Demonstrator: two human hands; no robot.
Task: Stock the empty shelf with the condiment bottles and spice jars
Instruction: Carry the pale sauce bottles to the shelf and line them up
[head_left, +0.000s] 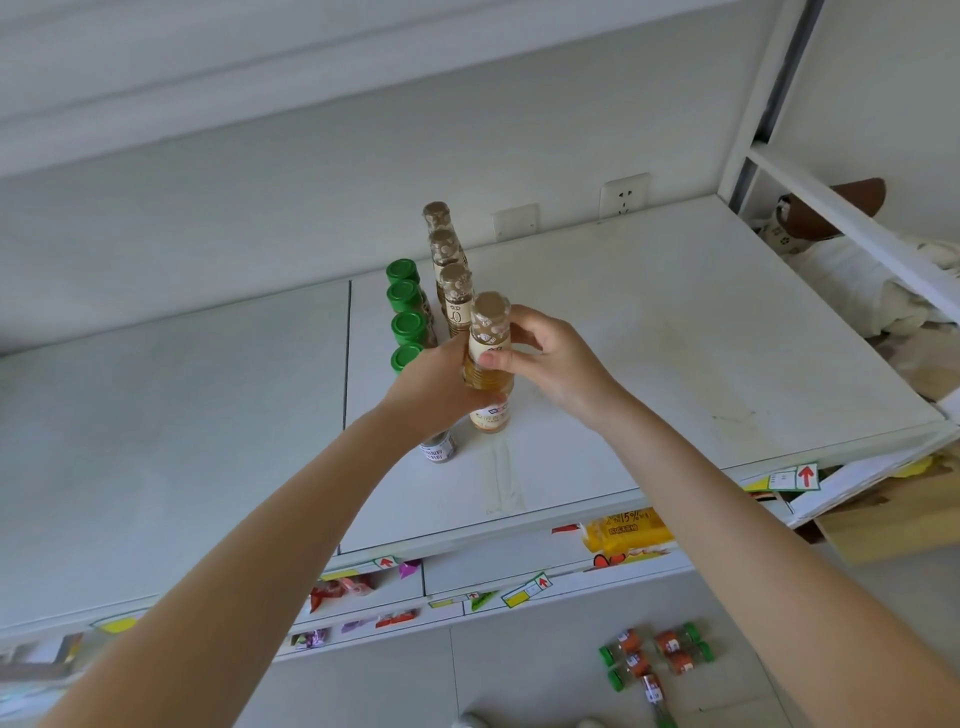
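A tall condiment bottle (488, 338) with amber liquid and a pale gold cap stands upright on the white shelf (649, 364), at the front of a row of three like bottles (451, 270). My left hand (441, 387) grips its body from the left. My right hand (545, 356) pinches its neck from the right. Left of that row stands a row of green-capped spice jars (406, 312). The front jar (439, 447) of that row shows below my left hand.
Several green-capped spice jars (657, 657) lie on the floor at lower right. Lower shelves carry price tags and snack packets (626, 530). A wall socket (623, 196) sits behind the shelf. A white shelf frame (831, 208) and a cardboard box (893, 519) stand at right.
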